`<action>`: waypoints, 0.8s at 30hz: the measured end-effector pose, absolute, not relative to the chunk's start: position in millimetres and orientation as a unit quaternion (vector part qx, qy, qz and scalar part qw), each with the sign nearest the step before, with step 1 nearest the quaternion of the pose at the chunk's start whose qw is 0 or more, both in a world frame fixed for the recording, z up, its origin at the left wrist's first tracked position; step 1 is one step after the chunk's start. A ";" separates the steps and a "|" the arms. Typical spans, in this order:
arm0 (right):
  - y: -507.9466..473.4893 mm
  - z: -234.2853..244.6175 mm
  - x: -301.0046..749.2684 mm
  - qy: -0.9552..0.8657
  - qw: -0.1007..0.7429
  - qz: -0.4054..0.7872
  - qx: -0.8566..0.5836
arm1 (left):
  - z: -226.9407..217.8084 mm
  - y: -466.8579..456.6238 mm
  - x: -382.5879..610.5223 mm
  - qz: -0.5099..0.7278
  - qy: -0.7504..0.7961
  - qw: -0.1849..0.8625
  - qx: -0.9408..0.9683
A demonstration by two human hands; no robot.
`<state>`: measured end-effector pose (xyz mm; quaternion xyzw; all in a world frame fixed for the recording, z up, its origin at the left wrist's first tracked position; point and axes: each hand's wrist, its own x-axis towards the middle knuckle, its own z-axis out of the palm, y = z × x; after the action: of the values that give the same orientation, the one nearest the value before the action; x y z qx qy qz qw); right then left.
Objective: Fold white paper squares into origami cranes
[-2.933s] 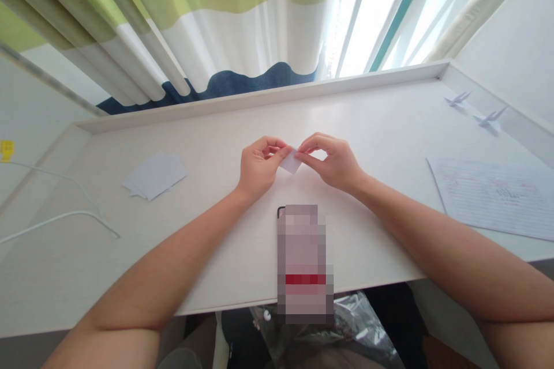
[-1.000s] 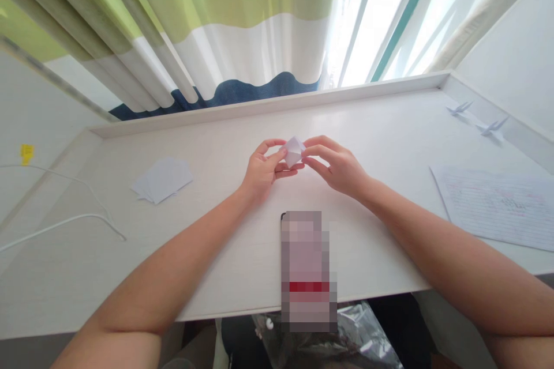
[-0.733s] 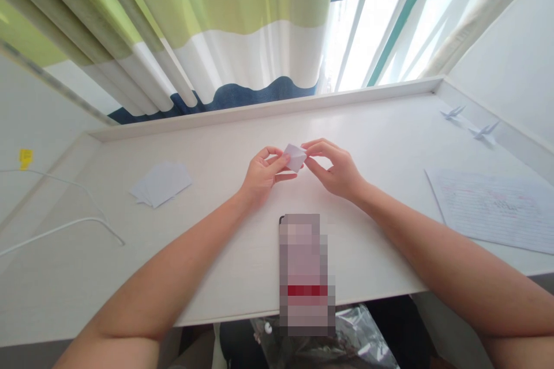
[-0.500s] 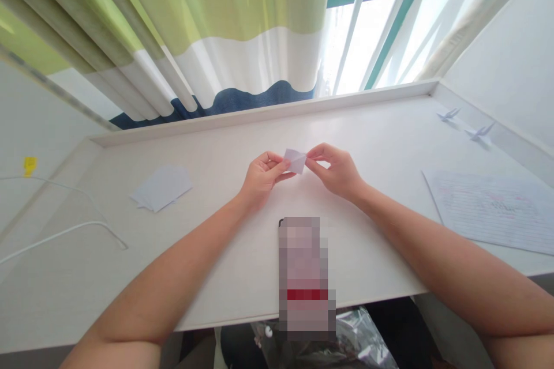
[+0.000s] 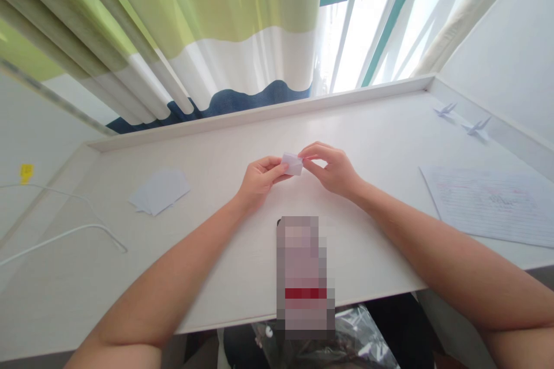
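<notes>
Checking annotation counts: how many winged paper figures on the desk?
2: the farther figure near the far right corner of the desk, the nearer figure along its right side, beyond the lined sheet. None seems hidden.

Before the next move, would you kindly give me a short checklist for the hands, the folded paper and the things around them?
1. Left hand holding the folded paper, thumb on top: ok.
2. Right hand with fingertips at the paper's right edge: ok.
3. Paper's layers lined up exactly: cannot tell, too small in view.
4. Stack of loose sheets apart from the left arm: ok.
5. Two folded paper figures apart from the right arm: ok.
6. White cord apart from the left forearm: ok.
</notes>
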<state>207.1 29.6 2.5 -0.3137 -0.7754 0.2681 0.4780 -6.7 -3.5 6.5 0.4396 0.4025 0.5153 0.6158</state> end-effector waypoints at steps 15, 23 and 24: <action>27.5 0.4 201.0 -0.675 0.485 0.431 -0.350 | 2.3 -3.9 -0.6 0.562 0.434 0.553 0.435; 27.4 4.1 208.0 -0.732 0.442 0.407 -0.322 | 2.8 -2.5 -3.3 0.540 0.419 0.580 0.443; 27.7 4.1 208.1 -0.734 0.437 0.409 -0.321 | 2.3 -2.4 -3.5 0.543 0.419 0.573 0.449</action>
<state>208.1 27.7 4.1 -0.3210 -0.7340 0.4090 0.4369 -3.5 -2.4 2.3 0.4487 0.4190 0.5429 0.5730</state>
